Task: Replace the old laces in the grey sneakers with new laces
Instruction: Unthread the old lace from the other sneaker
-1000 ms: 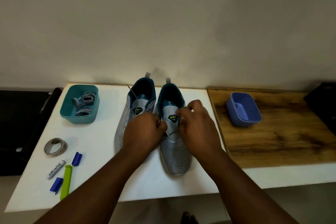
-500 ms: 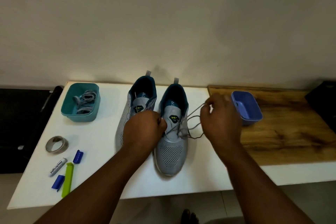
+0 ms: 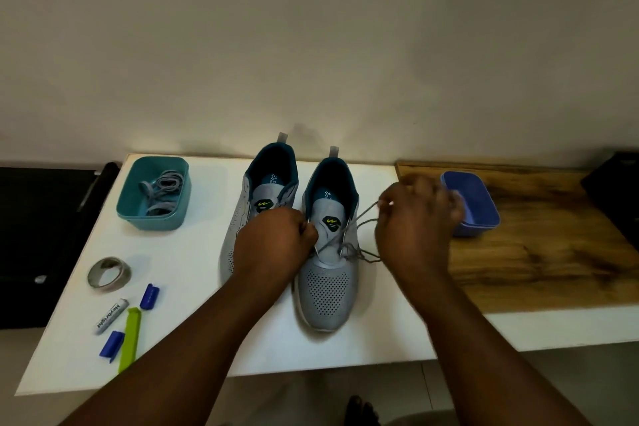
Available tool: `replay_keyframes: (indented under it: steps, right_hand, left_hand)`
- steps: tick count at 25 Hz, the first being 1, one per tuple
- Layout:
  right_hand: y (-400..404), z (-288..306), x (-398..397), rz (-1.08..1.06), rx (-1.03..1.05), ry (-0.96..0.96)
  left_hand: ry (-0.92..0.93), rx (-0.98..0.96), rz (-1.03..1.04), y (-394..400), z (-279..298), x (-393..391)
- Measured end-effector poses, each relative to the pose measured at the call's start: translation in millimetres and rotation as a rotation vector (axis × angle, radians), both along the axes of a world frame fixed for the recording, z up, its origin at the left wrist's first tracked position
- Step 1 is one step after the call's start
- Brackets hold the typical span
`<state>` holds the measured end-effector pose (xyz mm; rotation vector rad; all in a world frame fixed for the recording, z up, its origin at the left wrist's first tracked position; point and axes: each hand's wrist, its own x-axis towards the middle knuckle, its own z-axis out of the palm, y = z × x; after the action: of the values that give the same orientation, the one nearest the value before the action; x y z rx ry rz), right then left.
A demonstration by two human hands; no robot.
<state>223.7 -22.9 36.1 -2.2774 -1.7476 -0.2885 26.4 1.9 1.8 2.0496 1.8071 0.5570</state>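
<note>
Two grey sneakers with teal lining stand side by side on the white table (image 3: 193, 263), toes toward me. The right sneaker (image 3: 328, 287) has a grey lace (image 3: 359, 232) partly pulled out of its eyelets. My right hand (image 3: 415, 221) pinches that lace and holds it out to the right of the shoe, near the blue tub. My left hand (image 3: 276, 242) is closed against the left edge of the right sneaker's tongue and covers part of the left sneaker (image 3: 262, 183). A teal tub (image 3: 154, 194) at the back left holds grey laces (image 3: 162, 190).
A blue tub (image 3: 473, 204) sits on the wooden board (image 3: 553, 252) to the right. At the front left lie a roll of tape (image 3: 109, 271), a grey marker (image 3: 110, 316), two blue caps (image 3: 149, 296) and a green clip (image 3: 130, 339). Dark furniture stands at both sides.
My right hand moved away from the shoe's tongue to the right, drawing the lace out in loops. My left hand stayed at the shoe.
</note>
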Motion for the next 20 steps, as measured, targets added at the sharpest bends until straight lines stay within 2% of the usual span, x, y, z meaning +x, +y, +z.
replay_keyframes:
  steps: [2, 3, 4, 7, 9, 12, 15, 16, 20]
  right_hand:
    - [-0.4, 2.7, 12.4, -0.168, 0.084, -0.031]
    - [-1.3, 1.7, 9.8, -0.174, 0.075, -0.026]
    - [-2.9, -0.3, 2.2, -0.111, 0.033, -0.006]
    - [-9.2, -6.5, -38.1, 0.339, -0.255, 0.028]
    - [-7.3, -10.0, -51.1, 0.468, -0.372, 0.025]
    - [-4.3, -14.8, -39.7, 0.371, -0.337, 0.044]
    - [-8.1, -16.7, -32.8, 0.24, -0.234, 0.005]
    - [-8.8, -17.9, -34.1, 0.242, -0.212, -0.012]
    - [-7.4, -20.3, -48.3, 0.482, -0.296, 0.062]
  left_hand:
    - [0.006, 0.007, 0.007, -1.3, 1.5, 1.7]
    - [-0.001, 0.011, 0.006, -1.5, 1.4, 2.3]
    - [-0.007, 0.014, 0.003, -0.9, 0.8, 3.0]
    - [-0.017, -0.003, 0.011, 0.3, -2.5, 1.9]
    - [-0.04, -0.029, 0.021, 0.7, -4.6, -1.8]
    - [-0.073, -0.03, 0.006, 2.3, -5.1, -3.1]
    - [-0.029, -0.008, -0.035, 4.4, -5.0, 5.4]
    - [-0.015, -0.007, -0.04, 4.0, -5.2, 8.3]
    - [0.029, -0.041, 0.021, 0.7, -13.8, 6.7]
